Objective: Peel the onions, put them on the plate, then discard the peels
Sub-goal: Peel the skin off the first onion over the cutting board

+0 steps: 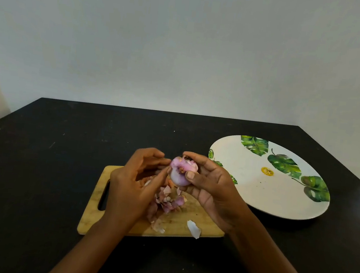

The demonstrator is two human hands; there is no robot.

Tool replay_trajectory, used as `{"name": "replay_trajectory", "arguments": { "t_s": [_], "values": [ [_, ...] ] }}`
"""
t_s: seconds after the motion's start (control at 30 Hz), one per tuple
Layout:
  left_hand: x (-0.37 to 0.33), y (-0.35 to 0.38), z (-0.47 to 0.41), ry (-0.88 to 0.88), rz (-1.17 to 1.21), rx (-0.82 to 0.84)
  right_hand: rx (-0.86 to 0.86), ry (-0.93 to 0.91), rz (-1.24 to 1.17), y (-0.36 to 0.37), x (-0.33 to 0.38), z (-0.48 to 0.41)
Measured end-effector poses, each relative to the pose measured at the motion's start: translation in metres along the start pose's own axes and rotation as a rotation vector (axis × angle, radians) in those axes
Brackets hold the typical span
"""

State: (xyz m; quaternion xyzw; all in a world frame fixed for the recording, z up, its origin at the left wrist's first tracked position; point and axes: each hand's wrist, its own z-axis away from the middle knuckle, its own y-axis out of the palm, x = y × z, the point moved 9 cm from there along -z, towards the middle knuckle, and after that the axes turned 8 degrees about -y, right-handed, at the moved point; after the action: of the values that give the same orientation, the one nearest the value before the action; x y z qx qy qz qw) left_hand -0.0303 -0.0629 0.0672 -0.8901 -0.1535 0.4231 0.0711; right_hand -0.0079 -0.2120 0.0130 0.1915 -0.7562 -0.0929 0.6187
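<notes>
A pale purple onion [180, 171], mostly peeled, is held above the wooden cutting board [198, 219]. My right hand [210, 189] grips it, thumb on its front and fingers curled over the top. My left hand [133, 182] is at the onion's left side, its thumb and fingertips touching the skin there. A heap of pink and brown peels [167, 202] lies on the board under my hands, and one white peel [194, 229] sits at the board's near edge. The white plate [269, 191] with green leaf prints lies to the right, with no onion on it.
Everything rests on a black table [46, 177] that ends at a pale wall behind. The board has a handle slot [103, 197] at its left end. The plate's left rim lies just behind my right hand.
</notes>
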Motion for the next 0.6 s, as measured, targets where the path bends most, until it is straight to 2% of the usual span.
{"name": "replay_trajectory", "arguments": {
  "t_s": [0.13, 0.3, 0.47, 0.6],
  "values": [
    [-0.007, 0.005, 0.003, 0.089, -0.135, 0.032, 0.045, 0.005, -0.009, 0.003, 0.000, 0.001],
    [-0.010, 0.008, 0.005, 0.091, -0.254, 0.023, 0.069, 0.014, 0.018, 0.005, -0.005, 0.002],
    [-0.006, 0.005, 0.006, -0.034, -0.215, -0.018, 0.071, 0.009, 0.056, 0.003, -0.005, 0.002],
    [0.009, 0.002, 0.007, -0.200, -0.165, -0.056, 0.084, 0.017, 0.089, 0.003, -0.008, 0.003]
  ]
}}
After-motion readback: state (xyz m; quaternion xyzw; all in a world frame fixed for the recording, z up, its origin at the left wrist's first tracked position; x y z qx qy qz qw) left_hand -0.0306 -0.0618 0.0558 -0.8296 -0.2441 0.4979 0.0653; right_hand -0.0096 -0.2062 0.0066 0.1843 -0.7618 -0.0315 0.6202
